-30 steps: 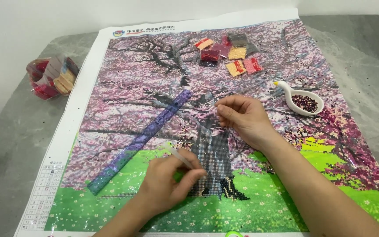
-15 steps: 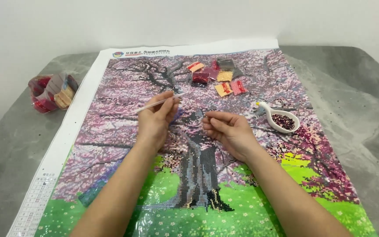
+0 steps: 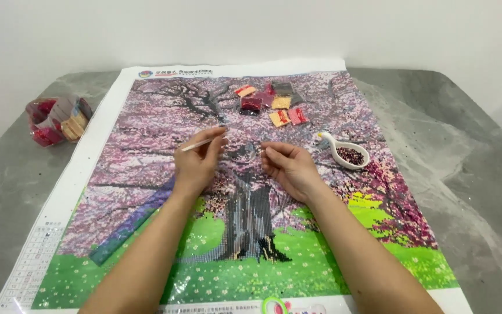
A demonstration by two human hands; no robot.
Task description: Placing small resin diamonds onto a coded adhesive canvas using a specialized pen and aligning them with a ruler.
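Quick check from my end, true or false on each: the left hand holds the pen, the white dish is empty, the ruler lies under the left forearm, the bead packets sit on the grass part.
1. The left hand holds the white pen. True.
2. The white dish is empty. False: it holds dark beads.
3. The purple ruler lies partly under the left forearm. True.
4. The bead packets sit on the green grass. False: they lie near the top of the canvas, on the blossoms.

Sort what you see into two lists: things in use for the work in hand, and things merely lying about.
In use: left hand holding the white pen; right hand; canvas; bead dish.
Lying about: ruler; bead packets; bag of packets.
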